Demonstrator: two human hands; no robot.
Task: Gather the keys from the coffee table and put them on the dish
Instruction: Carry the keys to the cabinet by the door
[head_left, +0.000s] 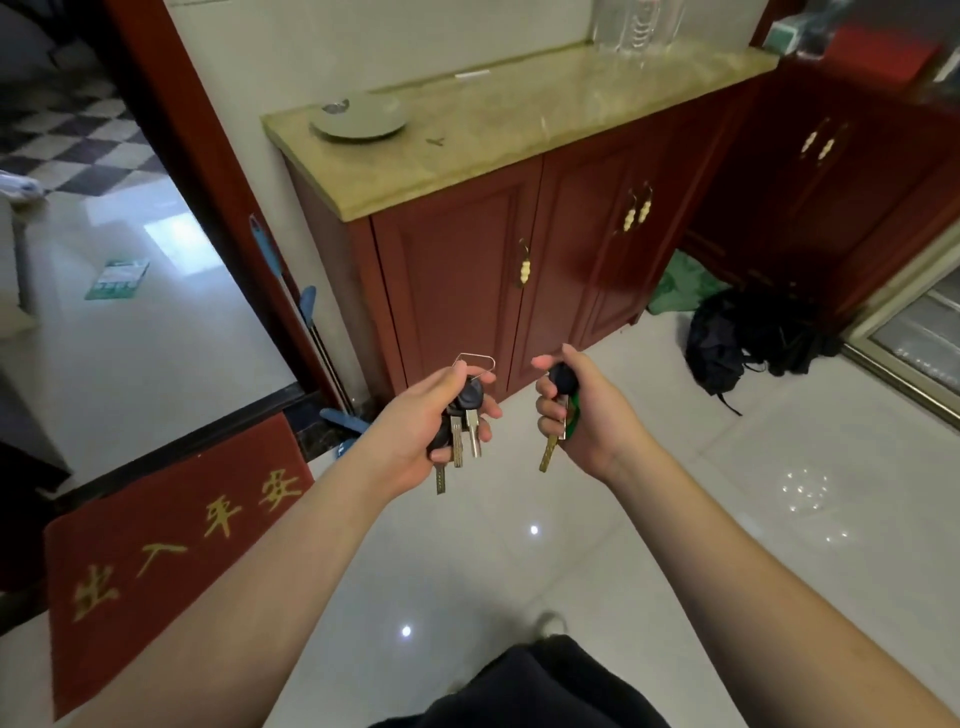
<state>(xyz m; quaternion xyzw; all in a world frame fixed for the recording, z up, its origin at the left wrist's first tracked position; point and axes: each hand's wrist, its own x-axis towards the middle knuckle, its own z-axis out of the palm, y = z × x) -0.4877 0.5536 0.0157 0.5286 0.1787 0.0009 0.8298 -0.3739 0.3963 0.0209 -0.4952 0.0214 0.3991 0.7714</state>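
Both hands' fingers curl round toothed metal keys (462, 431); round dish (358, 120) glossy.

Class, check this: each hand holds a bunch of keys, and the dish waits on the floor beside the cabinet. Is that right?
Not quite. The head view shows the dish on the cabinet top, not the floor. The left hand and right hand do each hold keys.
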